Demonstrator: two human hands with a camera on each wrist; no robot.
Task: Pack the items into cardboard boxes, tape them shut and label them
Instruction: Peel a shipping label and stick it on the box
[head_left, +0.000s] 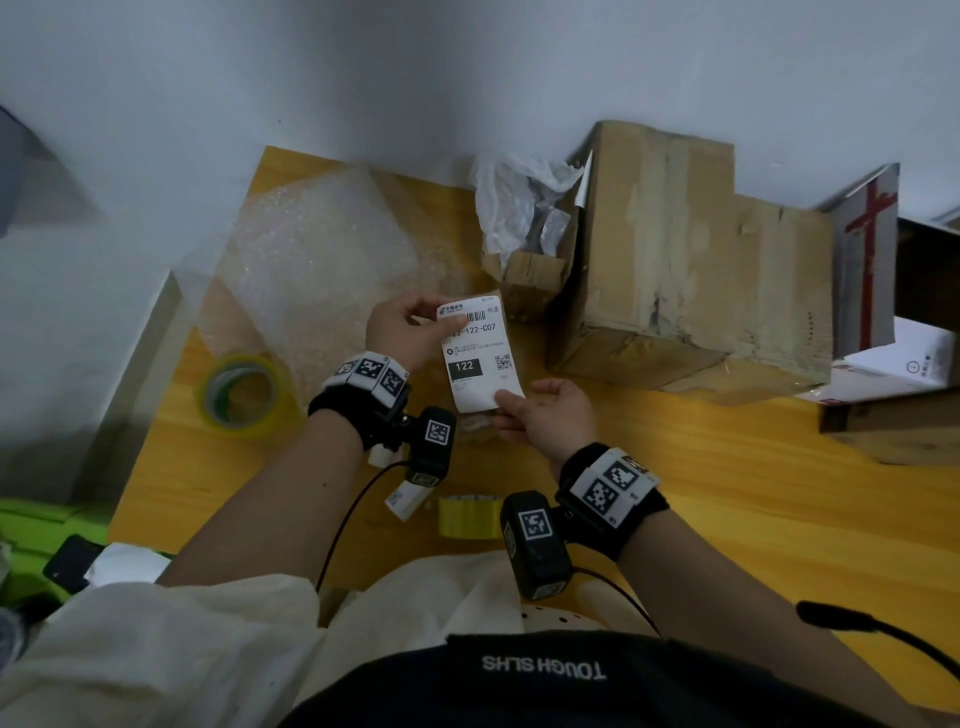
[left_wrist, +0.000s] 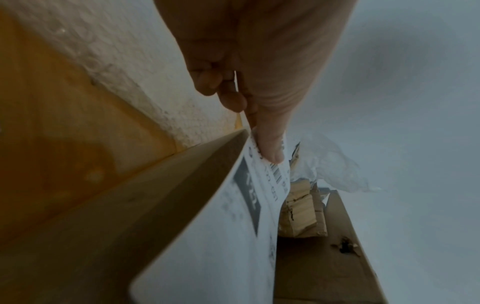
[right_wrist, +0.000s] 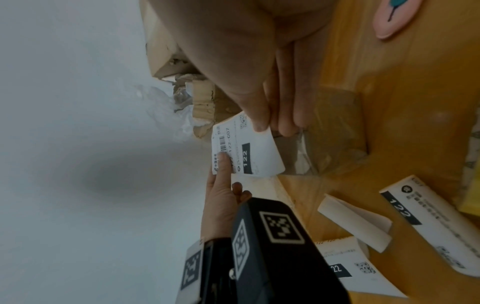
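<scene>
A white shipping label (head_left: 475, 353) printed with a barcode and "122" is held up between both hands over the yellow table (head_left: 701, 509). My left hand (head_left: 441, 319) pinches its top left edge, the thumb (left_wrist: 272, 152) lying across the barcode. At the label's (right_wrist: 246, 152) bottom right corner my right hand (right_wrist: 270, 127) pinches it between thumb and fingers. Below the label sits a small brown taped parcel (right_wrist: 337, 133), mostly hidden in the head view. A large worn cardboard box (head_left: 691, 260) stands to the right.
A torn small box with a white plastic bag (head_left: 519, 218) leans on the large box. Bubble wrap (head_left: 322, 249) covers the table's far left, a tape roll (head_left: 244, 389) beside it, a second yellow roll (head_left: 467, 514) near me. Loose labels (right_wrist: 428, 222) lie close by. White parcels (head_left: 883, 364) sit right.
</scene>
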